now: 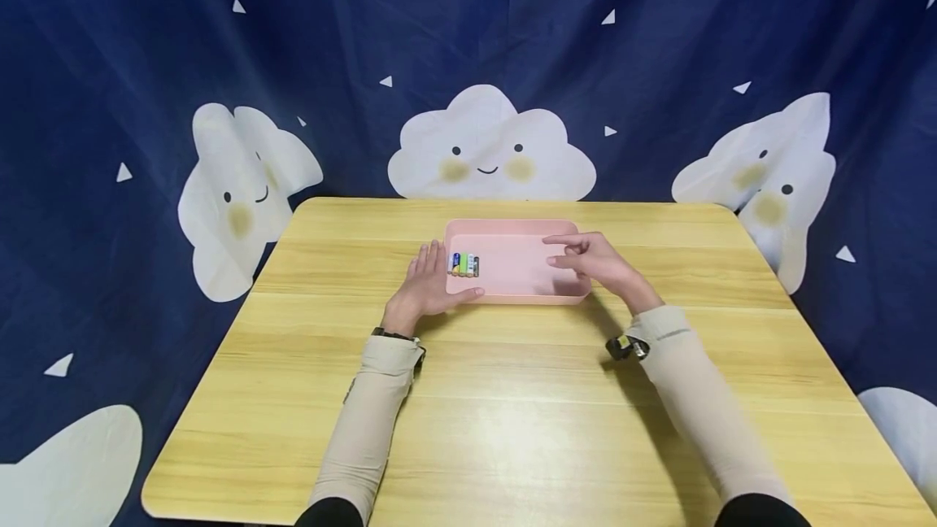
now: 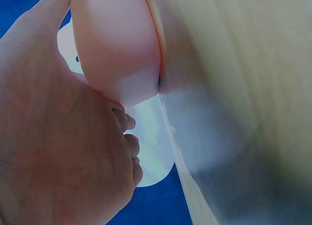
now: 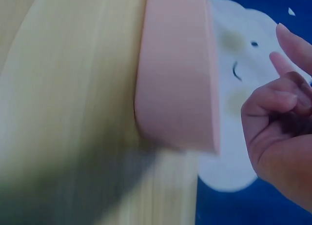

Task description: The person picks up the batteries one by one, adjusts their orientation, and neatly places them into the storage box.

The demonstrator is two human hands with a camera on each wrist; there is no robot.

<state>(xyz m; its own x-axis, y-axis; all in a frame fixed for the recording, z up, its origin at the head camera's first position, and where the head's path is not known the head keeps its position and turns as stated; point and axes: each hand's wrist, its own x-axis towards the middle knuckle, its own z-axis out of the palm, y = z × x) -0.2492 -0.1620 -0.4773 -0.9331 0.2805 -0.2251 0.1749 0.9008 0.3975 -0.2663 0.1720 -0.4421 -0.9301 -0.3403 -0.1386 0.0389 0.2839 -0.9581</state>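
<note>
A shallow pink tray [image 1: 512,268] lies on the table, with several small batteries [image 1: 464,265] side by side in a row at its left end. My left hand [image 1: 428,284] is at the tray's left corner, fingers straight along the outside and thumb reaching over the near rim. In the left wrist view the palm [image 2: 63,137] lies against the tray's outer wall [image 2: 117,44]. Over the tray's right end hovers my right hand [image 1: 594,259], index finger and thumb stretched out apart, the other fingers folded in. Nothing shows between them in the right wrist view.
The light wooden table [image 1: 483,405] extends around the tray on all sides. Behind it hangs a dark blue curtain [image 1: 468,31] with smiling clouds and small white triangles. A dark device [image 1: 628,346] is strapped at the right wrist.
</note>
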